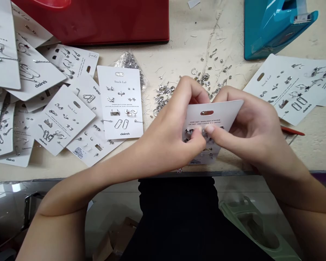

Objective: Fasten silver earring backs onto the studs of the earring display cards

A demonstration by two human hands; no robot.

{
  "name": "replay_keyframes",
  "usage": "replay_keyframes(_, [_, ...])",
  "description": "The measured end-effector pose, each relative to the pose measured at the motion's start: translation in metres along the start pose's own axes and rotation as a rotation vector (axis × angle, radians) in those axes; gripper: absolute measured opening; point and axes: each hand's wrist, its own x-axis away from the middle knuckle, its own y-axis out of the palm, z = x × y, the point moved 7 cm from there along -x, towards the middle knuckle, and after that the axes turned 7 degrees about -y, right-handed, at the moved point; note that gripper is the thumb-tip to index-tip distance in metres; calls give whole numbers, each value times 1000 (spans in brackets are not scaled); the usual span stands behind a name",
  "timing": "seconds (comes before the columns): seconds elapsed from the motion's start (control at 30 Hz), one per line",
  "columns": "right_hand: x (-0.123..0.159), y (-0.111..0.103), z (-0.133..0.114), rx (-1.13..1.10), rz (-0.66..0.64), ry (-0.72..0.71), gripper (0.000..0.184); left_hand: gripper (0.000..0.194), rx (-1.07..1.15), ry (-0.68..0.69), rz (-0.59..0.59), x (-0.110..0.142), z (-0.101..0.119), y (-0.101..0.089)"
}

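Between my two hands an earring card (220, 111) is held up and tilted, its printed back side toward me with metal earring backs on it. My left hand (179, 127) is closed on the card's left side, thumb pressed against the earring backs. My right hand (250, 127) grips the right side, its thumb tip close to the left thumb. Whatever tiny part the thumbs press is hidden. Behind the hands, loose earring backs (163, 96) lie scattered on the table (179, 54). Left of my left hand lies a face-up earring card (120, 101).
Many earring cards (63, 119) overlap at the left. A plastic bag of metal bits (130, 61) lies behind them. A red box-like object (111, 21) and a teal tape dispenser (274, 29) stand at the back. More cards (285, 87) and a red-orange tool (293, 131) lie right.
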Motion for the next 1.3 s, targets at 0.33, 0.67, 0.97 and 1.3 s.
replay_keyframes(0.33, [-4, -21, -1, 35, 163, -125, 23, 37, 7, 25, -17, -6, -6, -4])
replay_keyframes(0.67, [-2, -33, -6, 59, 100, -88, 20, 22, -94, 53, 28, -3, 2, -15])
replay_keyframes(0.97, [-3, -24, 2, 17, 20, 43, 17, 12, -375, 185, 0, 0, 16, -21])
replay_keyframes(1.3, [6, -17, -6, 95, 143, 179, 7, 17, -656, 185, 33, 4, 21, -16])
